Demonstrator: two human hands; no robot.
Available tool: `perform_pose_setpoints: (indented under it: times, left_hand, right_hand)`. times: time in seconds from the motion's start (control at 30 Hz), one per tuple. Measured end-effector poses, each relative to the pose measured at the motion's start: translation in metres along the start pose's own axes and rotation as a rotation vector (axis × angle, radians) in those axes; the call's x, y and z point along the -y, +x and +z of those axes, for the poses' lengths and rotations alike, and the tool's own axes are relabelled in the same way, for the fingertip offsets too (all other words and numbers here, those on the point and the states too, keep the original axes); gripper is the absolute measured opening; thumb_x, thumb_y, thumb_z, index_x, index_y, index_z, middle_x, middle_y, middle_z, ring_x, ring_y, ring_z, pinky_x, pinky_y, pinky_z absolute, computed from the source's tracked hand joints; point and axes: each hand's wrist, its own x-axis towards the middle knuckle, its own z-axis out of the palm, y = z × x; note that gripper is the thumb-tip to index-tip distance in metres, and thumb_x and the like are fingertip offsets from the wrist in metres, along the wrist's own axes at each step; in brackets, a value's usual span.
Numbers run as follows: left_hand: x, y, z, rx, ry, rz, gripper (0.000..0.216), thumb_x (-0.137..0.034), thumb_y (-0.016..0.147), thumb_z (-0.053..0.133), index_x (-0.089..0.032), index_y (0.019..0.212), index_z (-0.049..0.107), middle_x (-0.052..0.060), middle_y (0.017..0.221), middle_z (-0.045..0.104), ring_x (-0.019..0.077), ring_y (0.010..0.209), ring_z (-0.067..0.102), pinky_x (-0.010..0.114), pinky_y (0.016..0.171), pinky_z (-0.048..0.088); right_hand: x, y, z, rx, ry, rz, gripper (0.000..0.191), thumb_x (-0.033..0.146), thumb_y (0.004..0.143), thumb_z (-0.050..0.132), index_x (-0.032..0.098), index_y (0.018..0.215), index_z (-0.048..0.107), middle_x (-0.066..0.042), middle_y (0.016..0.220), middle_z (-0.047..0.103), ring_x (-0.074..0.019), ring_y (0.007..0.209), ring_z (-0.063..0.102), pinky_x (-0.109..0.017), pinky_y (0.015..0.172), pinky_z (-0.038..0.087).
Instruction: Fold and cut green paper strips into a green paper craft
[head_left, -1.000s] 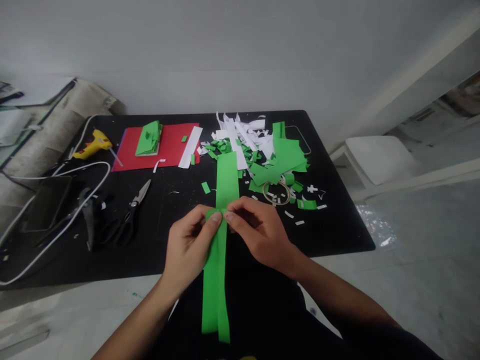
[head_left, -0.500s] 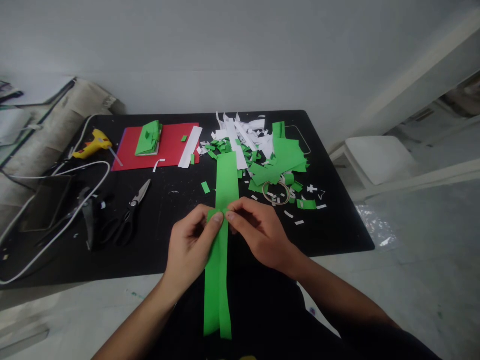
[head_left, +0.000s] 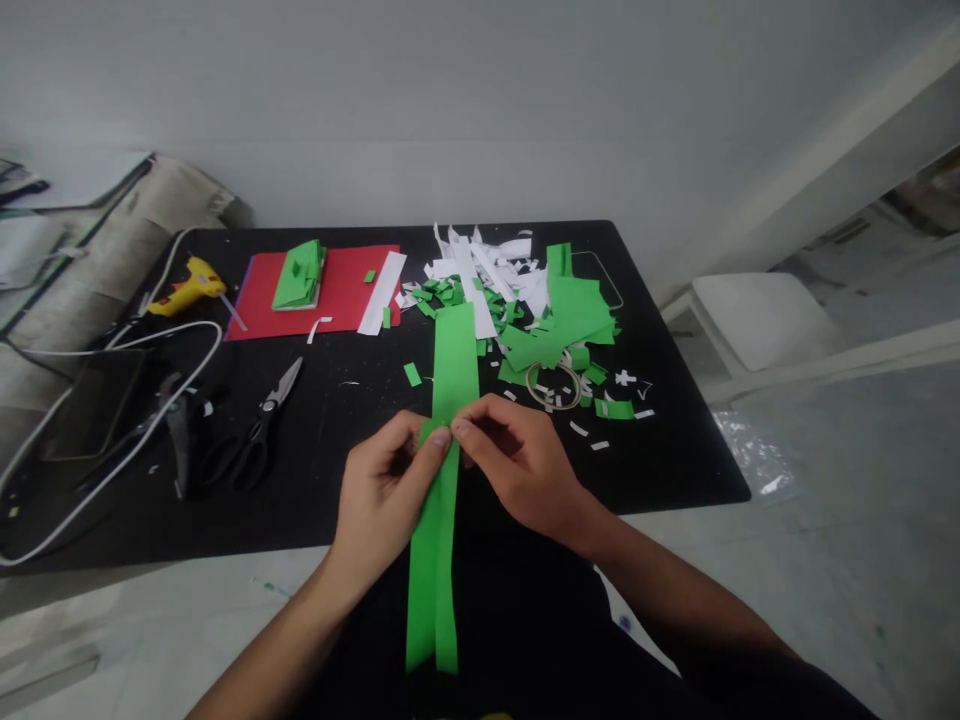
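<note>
A long green paper strip (head_left: 454, 355) runs from the scraps on the table down past its front edge, its lower part folded lengthwise. My left hand (head_left: 384, 475) pinches the strip's left side between thumb and fingers. On the right side, my right hand (head_left: 517, 465) pinches the same strip, its thumb tip touching or very near the left thumb. Whatever lies directly under both thumbs is hidden. Black-handled scissors (head_left: 259, 430) lie partly open to the left of my left hand, out of its grasp.
The black table (head_left: 360, 520) also bears a yellow glue gun (head_left: 191, 285), a red sheet (head_left: 341, 285) with a folded green paper stack (head_left: 298, 275), and a white cable (head_left: 180, 400). Green and white paper scraps (head_left: 525, 275) heap at the back, beside a tape roll (head_left: 553, 386). A white stool (head_left: 757, 318) stands right.
The strip's lower end has swung slightly left and its folded flap sits closer in. Both hands keep their pinch at nearly the same spot.
</note>
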Motion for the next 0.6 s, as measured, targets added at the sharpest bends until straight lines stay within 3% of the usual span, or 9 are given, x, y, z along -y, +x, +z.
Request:
perform_pose_setpoints:
  times: [0.6]
  left_hand:
    - [-0.0007, -0.0011, 0.0009, -0.011, -0.038, -0.036, 0.027, -0.036, 0.099, 0.066, -0.019, 0.078, 0.066, -0.005, 0.061, 0.056, 0.0079, 0.052, 0.046, 0.018, 0.046, 0.037]
  right_hand:
    - [0.001, -0.0007, -0.0017, 0.022, 0.02, 0.025, 0.03, 0.034, 0.105, 0.053, 0.02, 0.081, 0.064, 0.0, 0.073, 0.062, -0.014, 0.069, 0.058, -0.029, 0.065, 0.046]
